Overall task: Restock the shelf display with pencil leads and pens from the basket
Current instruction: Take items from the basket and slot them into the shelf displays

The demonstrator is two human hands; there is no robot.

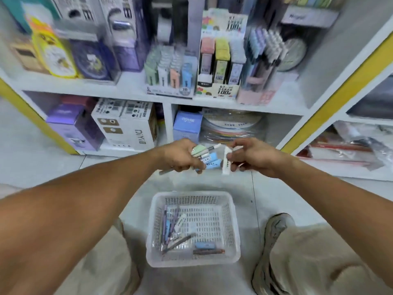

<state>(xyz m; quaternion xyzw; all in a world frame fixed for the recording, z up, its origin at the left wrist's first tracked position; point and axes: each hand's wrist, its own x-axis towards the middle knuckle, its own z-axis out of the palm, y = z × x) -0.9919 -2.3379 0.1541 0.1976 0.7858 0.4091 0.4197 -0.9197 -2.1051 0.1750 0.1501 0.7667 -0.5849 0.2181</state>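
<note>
My left hand [180, 155] grips a bundle of pencil lead cases [207, 157], green, white and blue, together with a grey pen. Close beside it, my right hand [252, 156] pinches a white lead case [226, 165] that hangs down from the fingers. Both hands hover above a white plastic basket [192, 195] on the floor. Several pens [170, 227] and a blue lead case [205, 245] lie in the basket. On the upper shelf stand a pastel lead-case display [170, 75] and a pen display [262, 60].
The white shelf unit [127, 86] with yellow trim holds boxes, a 0.7 lead display [221, 67] and a blue box [187, 124]. My shoe [274, 237] is right of the basket. Packaged goods lie on the low shelf at the right [344, 150].
</note>
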